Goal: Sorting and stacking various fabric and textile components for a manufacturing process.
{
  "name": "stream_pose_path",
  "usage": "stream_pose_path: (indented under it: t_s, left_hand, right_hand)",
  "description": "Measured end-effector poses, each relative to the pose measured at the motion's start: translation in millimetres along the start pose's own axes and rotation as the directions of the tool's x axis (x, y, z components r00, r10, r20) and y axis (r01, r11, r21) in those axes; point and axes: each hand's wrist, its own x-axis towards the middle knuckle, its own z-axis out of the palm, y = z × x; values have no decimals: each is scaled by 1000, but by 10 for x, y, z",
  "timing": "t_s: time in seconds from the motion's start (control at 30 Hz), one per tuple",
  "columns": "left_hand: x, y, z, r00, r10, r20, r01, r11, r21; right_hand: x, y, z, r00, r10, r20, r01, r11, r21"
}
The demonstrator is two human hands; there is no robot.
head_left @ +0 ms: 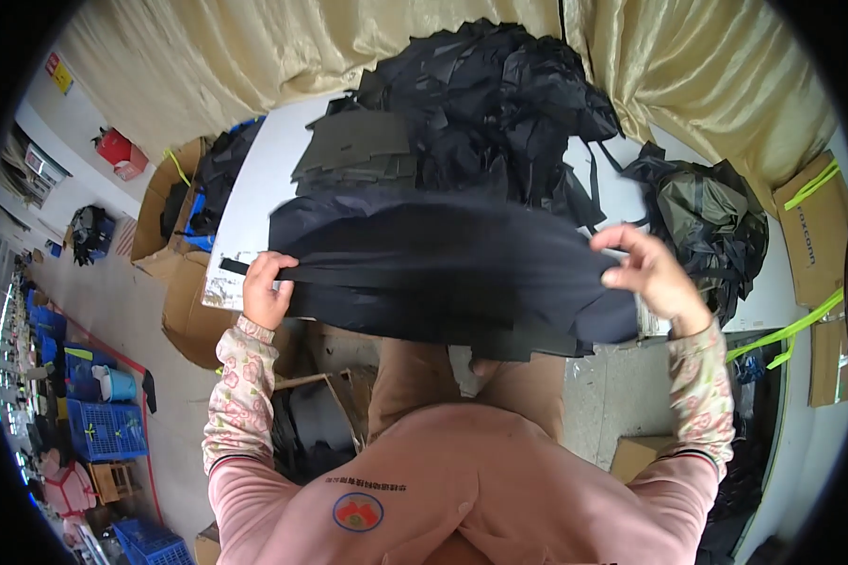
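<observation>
A long piece of black fabric (443,268) stretches between my two hands at the near edge of the white table, its upper edge slightly blurred. My left hand (269,290) pinches its left end, and a short black strap (234,266) pokes out beyond the fingers. At the other end, my right hand (658,278) grips the fabric's edge between thumb and curled fingers. Just behind the fabric lies a stack of dark olive pieces (358,146). A big heap of black fabric pieces (499,85) is piled beside and behind that stack.
More black and olive fabric (711,212) sits at the table's right. Cardboard boxes (193,306) stand to the left, another carton (810,231) at the far right with yellow-green straps. Gold curtains (283,47) hang behind the white table (264,179). Blue crates (108,428) line the left floor.
</observation>
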Motion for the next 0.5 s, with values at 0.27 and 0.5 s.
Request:
stream_pose_path:
  t_s: [0.27,0.5]
  left_hand:
    - [-551,-142,566,943,-18,331,-4,998,65]
    - [-544,-86,587,916,-28,399,10,999,48]
  right_hand:
    - [-67,1136,268,981,183,-66,-193,952,-237]
    - [23,796,671,943,-332,28,250,650,-718]
